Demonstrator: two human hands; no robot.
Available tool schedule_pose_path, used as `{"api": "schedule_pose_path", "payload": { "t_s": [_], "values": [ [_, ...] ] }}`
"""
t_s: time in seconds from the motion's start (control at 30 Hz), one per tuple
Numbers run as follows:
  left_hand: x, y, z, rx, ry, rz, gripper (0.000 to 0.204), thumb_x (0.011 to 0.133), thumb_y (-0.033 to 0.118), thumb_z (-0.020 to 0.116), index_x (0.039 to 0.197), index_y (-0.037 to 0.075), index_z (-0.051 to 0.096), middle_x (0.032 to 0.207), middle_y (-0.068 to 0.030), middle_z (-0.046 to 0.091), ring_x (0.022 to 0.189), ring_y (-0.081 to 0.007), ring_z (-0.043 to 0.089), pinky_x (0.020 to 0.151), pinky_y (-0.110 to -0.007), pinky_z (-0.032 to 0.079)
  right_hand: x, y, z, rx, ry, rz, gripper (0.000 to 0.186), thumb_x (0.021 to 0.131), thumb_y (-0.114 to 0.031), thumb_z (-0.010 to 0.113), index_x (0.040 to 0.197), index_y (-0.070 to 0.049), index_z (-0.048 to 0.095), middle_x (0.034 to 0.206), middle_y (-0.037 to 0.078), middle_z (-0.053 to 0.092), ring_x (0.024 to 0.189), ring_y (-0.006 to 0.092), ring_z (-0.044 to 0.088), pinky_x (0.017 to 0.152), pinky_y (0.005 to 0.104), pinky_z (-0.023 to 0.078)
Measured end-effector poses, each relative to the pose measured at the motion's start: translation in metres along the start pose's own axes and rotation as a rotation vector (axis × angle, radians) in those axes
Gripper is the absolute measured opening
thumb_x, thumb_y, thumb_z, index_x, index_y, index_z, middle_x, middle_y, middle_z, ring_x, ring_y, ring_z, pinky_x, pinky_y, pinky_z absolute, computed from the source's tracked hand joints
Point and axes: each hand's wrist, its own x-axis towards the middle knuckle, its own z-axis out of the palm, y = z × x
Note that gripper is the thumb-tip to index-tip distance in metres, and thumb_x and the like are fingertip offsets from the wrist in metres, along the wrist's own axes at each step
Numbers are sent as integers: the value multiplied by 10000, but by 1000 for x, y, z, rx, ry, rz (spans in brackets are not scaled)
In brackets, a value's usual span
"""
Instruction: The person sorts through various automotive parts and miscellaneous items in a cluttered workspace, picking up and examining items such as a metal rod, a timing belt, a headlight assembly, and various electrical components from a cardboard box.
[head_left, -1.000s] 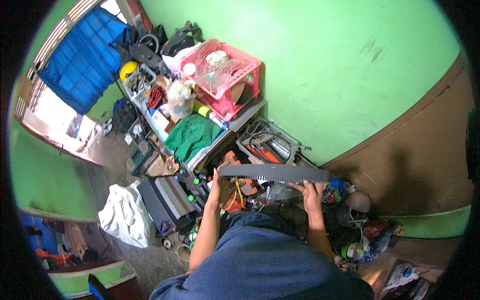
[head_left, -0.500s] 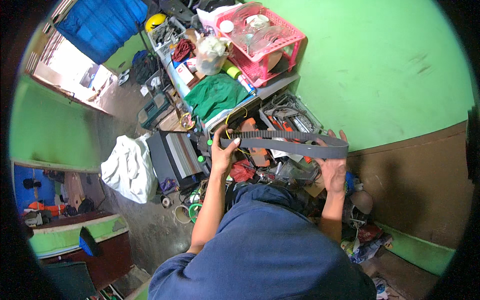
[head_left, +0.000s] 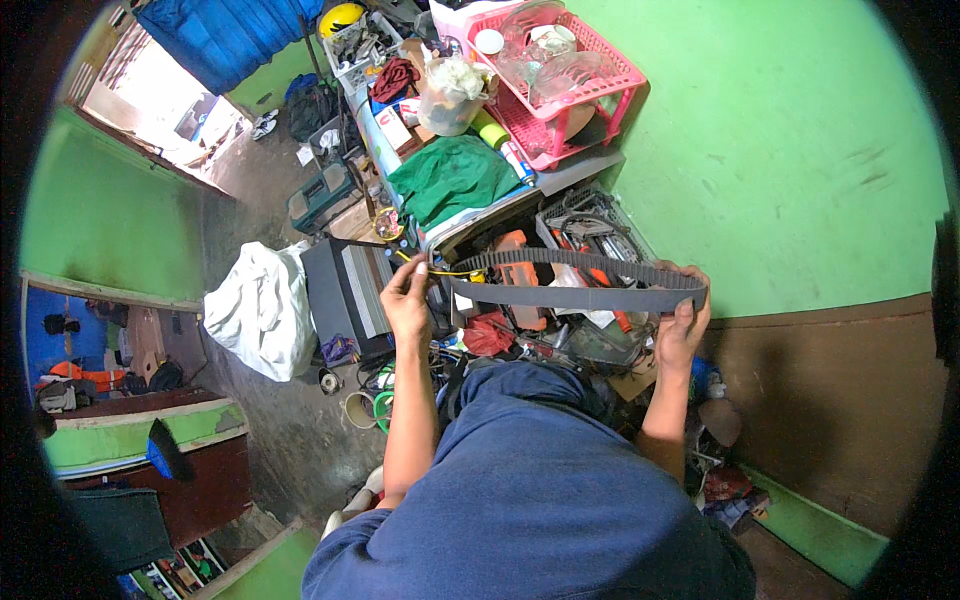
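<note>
A wide dark toothed belt (head_left: 575, 296) forms a long narrow loop in front of me, its ribs on the inner face. My right hand (head_left: 684, 318) is closed on the belt's right end, thumb on the smooth outside. My left hand (head_left: 408, 305) is raised just left of the belt's other end, its fingertips pinched at a thin yellow cord (head_left: 452, 272). That cord runs from the fingertips to the belt's left end; whether it loops around the belt I cannot tell.
Below the belt lie orange tools, a red plastic bag (head_left: 488, 334) and a grey crate (head_left: 598, 222). A green cloth (head_left: 452, 182) and pink rack (head_left: 560, 140) sit on the table beyond. Left are a dark box (head_left: 345, 295) and white cloth (head_left: 258, 315); a green wall stands right.
My left hand has moved left off the belt and now pinches the yellow cord, drawn leftward. My right hand has shifted slightly right, fingers now closed around the belt's end.
</note>
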Motion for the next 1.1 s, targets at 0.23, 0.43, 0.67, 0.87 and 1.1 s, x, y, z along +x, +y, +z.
{"api": "schedule_pose_path", "payload": {
  "t_s": [0.23,0.43,0.67,0.87,1.1],
  "values": [
    [36,11,-47,-121,243,253,382,982,75,642,1345,5,546,1075,-146,686,842,-195,684,723,-294,568,6,-4,0,132,309,154,502,1029,-328,543,1401,-19,408,1291,260,606,837,244,652,627,335,512],
    [37,32,-56,-85,160,146,526,981,59,632,1458,26,414,1077,-180,699,784,-205,689,705,-305,565,3,0,-18,238,528,189,464,1038,-337,561,1358,-22,442,1327,257,579,731,186,563,650,304,457],
    [12,-15,14,286,-290,-4,424,947,26,649,1361,37,555,1082,-112,740,926,-135,678,720,-264,537,-7,1,-13,236,434,119,397,1051,-257,542,1359,-33,429,1298,260,590,750,192,594,658,310,471],
    [-19,-34,72,761,-737,187,766,790,258,858,1445,83,503,1464,-214,507,1293,-342,552,1083,-470,441,-24,-8,0,272,259,108,375,1052,-226,536,1363,-53,417,1196,243,631,719,189,579,647,317,467],
    [-40,28,102,1009,-691,649,1174,579,427,932,1556,184,328,1649,-140,199,1488,-445,197,1198,-604,207,-32,-43,13,381,-54,138,419,978,-281,664,1261,-57,449,1020,223,674,575,118,482,624,297,450]
  ]
}}
